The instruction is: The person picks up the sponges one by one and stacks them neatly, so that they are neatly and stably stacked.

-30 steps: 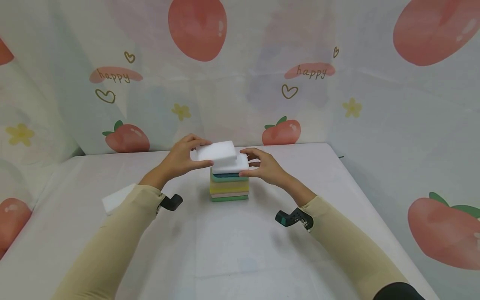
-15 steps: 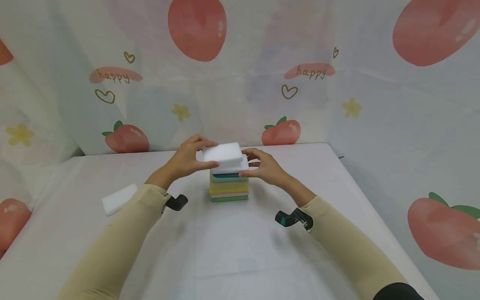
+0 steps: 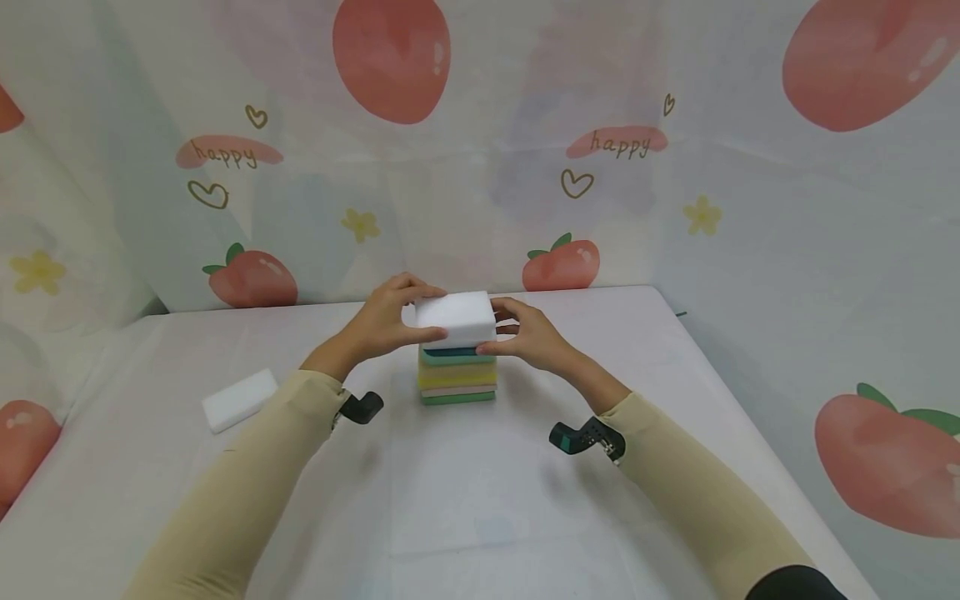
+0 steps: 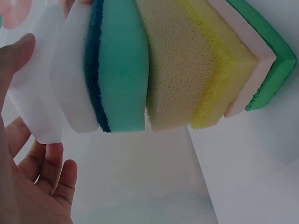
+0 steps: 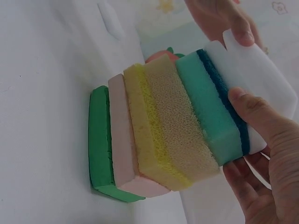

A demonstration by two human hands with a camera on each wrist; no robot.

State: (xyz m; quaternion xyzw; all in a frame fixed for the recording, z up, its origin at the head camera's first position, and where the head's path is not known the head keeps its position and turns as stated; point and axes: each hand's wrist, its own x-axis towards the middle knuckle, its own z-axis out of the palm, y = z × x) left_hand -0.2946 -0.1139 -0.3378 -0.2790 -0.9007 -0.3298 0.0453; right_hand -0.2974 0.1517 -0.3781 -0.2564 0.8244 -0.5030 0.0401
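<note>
A stack of sponges stands upright at the table's far middle. From the bottom it has a green sponge, a pink one, a beige-and-yellow layered part, a teal sponge with a dark blue scouring face, and a lower white sponge. My left hand pinches the upper white sponge between thumb and fingers, right over the lower white one. With thumb and fingers on opposite sides, my right hand holds the lower white sponge near the dark blue face.
Another white sponge lies on the white-covered table, left of the stack and beside the left sleeve. A fruit-patterned curtain hangs behind the table's far edge.
My left hand has moved right and slightly down with the upper white sponge, which now lines up over the lower white one. The right hand has stayed in place.
</note>
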